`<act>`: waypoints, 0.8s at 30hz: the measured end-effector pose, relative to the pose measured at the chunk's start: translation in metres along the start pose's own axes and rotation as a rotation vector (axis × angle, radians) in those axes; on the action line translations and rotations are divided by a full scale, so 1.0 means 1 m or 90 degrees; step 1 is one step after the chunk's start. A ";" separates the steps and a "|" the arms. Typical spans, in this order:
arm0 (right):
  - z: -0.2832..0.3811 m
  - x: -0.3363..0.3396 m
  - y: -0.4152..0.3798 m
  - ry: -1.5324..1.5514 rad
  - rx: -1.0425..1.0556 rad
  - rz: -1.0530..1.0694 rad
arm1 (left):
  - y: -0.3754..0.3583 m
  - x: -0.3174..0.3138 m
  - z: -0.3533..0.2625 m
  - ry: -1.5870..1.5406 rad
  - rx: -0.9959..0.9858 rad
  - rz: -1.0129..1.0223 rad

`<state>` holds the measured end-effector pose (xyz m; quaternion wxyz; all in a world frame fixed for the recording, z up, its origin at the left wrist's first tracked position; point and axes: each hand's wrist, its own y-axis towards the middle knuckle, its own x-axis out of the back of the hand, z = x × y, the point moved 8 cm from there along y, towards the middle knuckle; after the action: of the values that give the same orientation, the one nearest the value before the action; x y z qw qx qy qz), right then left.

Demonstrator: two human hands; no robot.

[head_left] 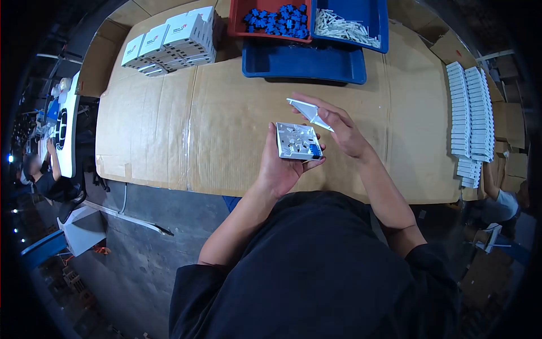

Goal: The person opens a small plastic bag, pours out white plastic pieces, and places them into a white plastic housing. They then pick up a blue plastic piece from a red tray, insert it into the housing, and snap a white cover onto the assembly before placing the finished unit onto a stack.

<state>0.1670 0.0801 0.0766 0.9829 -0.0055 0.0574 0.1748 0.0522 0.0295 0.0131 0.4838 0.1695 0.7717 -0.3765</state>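
Observation:
A square white housing (294,139) lies in my left hand (278,168), its inner side facing up. Small white and clear fittings show inside it, with a blue piece (315,150) at its lower right corner. My left fingers and thumb wrap round its edges. Just above and to the right, my right hand (345,131) grips a thin white cover (310,113) between thumb and fingers. The cover is tilted and apart from the housing.
Stacked white boxes (183,31) stand at the back left. A red bin (271,38) of blue parts, a blue bin (383,28) of white parts and a blue tray (305,63) sit at the back. White pieces (468,113) line the right. Co-workers are at both sides.

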 end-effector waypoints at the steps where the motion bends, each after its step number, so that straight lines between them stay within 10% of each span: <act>1: -0.001 -0.001 0.000 -0.009 -0.006 0.019 | 0.000 -0.002 -0.001 -0.008 0.003 0.005; 24: -0.030 -0.020 -0.002 -0.124 -0.088 0.109 | 0.013 0.012 0.004 -0.023 0.019 -0.083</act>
<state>0.1454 0.0699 0.0490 0.9626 -0.0509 -0.0503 0.2612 0.0570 0.0336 -0.0036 0.4696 0.1193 0.7663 -0.4220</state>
